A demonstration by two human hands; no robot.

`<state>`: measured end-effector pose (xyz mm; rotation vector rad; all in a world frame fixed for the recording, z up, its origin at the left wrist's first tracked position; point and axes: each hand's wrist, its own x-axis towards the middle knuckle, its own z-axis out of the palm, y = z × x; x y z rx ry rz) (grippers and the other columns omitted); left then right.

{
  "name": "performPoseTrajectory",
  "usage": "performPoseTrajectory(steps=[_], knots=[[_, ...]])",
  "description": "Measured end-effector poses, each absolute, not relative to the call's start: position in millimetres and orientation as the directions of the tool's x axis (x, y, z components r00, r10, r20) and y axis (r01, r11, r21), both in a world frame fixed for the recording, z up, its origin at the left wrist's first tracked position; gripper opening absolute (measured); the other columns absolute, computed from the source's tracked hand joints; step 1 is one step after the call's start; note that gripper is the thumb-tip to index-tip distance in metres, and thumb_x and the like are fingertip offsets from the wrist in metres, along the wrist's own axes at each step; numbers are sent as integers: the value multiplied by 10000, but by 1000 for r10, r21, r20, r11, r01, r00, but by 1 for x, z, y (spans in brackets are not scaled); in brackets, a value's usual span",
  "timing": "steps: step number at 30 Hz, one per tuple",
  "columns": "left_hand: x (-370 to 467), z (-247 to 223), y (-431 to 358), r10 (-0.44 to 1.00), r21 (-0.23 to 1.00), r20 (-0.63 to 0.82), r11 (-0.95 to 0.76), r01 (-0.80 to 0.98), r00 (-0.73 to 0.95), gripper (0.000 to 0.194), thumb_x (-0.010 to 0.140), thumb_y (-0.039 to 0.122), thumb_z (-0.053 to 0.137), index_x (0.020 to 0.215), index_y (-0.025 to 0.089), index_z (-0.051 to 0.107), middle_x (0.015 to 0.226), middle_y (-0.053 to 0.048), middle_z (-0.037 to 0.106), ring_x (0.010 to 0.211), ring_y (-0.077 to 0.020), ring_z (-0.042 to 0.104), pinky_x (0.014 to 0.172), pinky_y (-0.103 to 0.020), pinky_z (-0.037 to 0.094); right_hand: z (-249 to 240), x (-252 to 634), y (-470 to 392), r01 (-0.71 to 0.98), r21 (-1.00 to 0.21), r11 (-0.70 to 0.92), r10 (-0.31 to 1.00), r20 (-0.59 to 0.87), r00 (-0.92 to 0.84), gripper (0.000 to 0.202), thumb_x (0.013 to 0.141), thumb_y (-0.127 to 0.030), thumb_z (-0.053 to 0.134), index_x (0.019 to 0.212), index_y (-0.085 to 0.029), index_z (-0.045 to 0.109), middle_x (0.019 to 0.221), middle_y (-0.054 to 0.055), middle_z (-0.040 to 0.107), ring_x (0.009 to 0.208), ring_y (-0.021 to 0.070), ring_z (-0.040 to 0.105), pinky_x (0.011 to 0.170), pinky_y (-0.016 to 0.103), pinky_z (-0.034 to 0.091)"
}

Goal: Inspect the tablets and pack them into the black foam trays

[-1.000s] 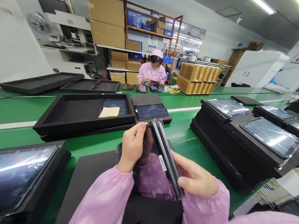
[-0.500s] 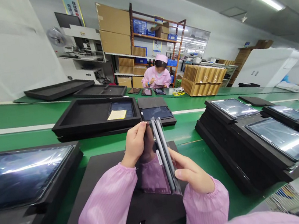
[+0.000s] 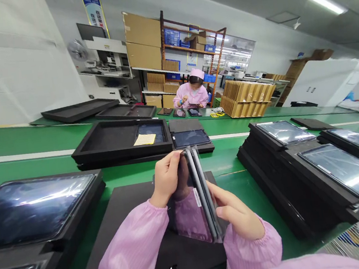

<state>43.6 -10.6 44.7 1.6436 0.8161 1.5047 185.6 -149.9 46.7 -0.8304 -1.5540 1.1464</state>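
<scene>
Two tablets (image 3: 191,215) in clear plastic film stand on edge, face to back, between my hands, with a small white label on the near one's screen. My left hand (image 3: 167,176) is closed on their upper left corner, thumb on top. On the right side, my right hand (image 3: 235,211) grips them with the fingers behind and the thumb by the edge. Below them lies a flat black foam board (image 3: 143,255); the tablets' lower end hides part of it.
Black foam trays (image 3: 261,167) bearing film-covered tablets are stacked at right, with another tray (image 3: 97,181) at left. Beyond my hands sits a deep black tray (image 3: 109,137) with a yellow note (image 3: 144,139). A co-worker (image 3: 190,93) sits across the green bench (image 3: 225,154), near cardboard dividers (image 3: 247,96).
My view has shifted slightly, so the scene sits a little lower and further right. Both hands keep the same hold on the two tablets.
</scene>
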Motion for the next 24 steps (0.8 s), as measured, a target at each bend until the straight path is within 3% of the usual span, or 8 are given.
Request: performPoseTrajectory(steps=[3, 7, 11, 15, 17, 19, 22, 24], knots=[[49, 42, -13, 832, 840, 539, -542, -13, 131, 433, 860, 504, 496, 799, 170, 765, 881, -84, 812, 809, -243, 742, 765, -322, 580, 50, 190, -153, -5, -956, 295, 928, 287, -238, 663, 837, -164, 485, 1491, -272, 503, 1466, -4, 589, 1403, 247, 498, 1163, 400, 392], [53, 39, -14, 802, 808, 582, -589, 14, 136, 400, 869, 456, 486, 832, 174, 767, 936, -87, 816, 871, -247, 762, 821, -323, 589, 55, 192, -157, 51, -953, 300, 943, 288, -167, 518, 912, -262, 492, 1421, -233, 583, 1369, 49, 667, 1301, 272, 595, 1111, 413, 451], [54, 38, -19, 768, 772, 626, -635, 34, 137, 368, 883, 409, 471, 825, 197, 767, 908, -74, 816, 849, -235, 761, 784, -309, 589, 59, 178, -161, 228, -934, 275, 959, 283, 3, 426, 903, -288, 536, 1294, -175, 660, 1176, 80, 750, 1067, 260, 705, 952, 352, 554], [53, 42, -32, 733, 737, 659, -674, 51, 169, 337, 899, 379, 477, 810, 225, 762, 851, -61, 807, 801, -232, 748, 765, -327, 580, 62, 158, -167, 414, -885, 211, 932, 310, 188, 422, 839, -217, 597, 1257, -177, 641, 1051, 55, 761, 893, 214, 720, 827, 274, 583], [51, 40, -36, 716, 720, 681, -693, 40, 157, 322, 910, 368, 483, 806, 240, 760, 892, -57, 804, 866, -234, 743, 838, -344, 571, 63, 153, -171, 454, -864, 219, 927, 330, 180, 408, 854, -197, 567, 1258, -182, 623, 1030, 49, 757, 855, 198, 720, 797, 249, 583], [45, 31, -33, 727, 726, 686, -686, 49, 35, 293, 910, 364, 496, 840, 249, 756, 1038, -65, 786, 1042, -245, 709, 978, -370, 526, 63, 152, -173, 468, -850, 240, 926, 346, 154, 376, 876, -191, 537, 1242, -184, 619, 990, 41, 757, 809, 184, 718, 765, 233, 583], [26, -1, -18, 801, 858, 505, -506, 86, -321, 262, 842, 386, 569, 996, 239, 721, 1280, -95, 686, 1315, -272, 550, 1151, -412, 388, 61, 150, -177, 476, -843, 249, 924, 354, 143, 348, 887, -193, 530, 1219, -208, 634, 906, 15, 751, 754, 178, 713, 724, 226, 585], [10, -31, -7, 885, 975, 200, -224, -8, -420, 300, 811, 453, 577, 984, 240, 697, 1195, -114, 701, 1298, -289, 554, 1121, -429, 422, 58, 146, -182, 475, -850, 229, 928, 338, 157, 379, 886, -197, 540, 1249, -239, 640, 933, 12, 759, 809, 195, 730, 754, 239, 595]])
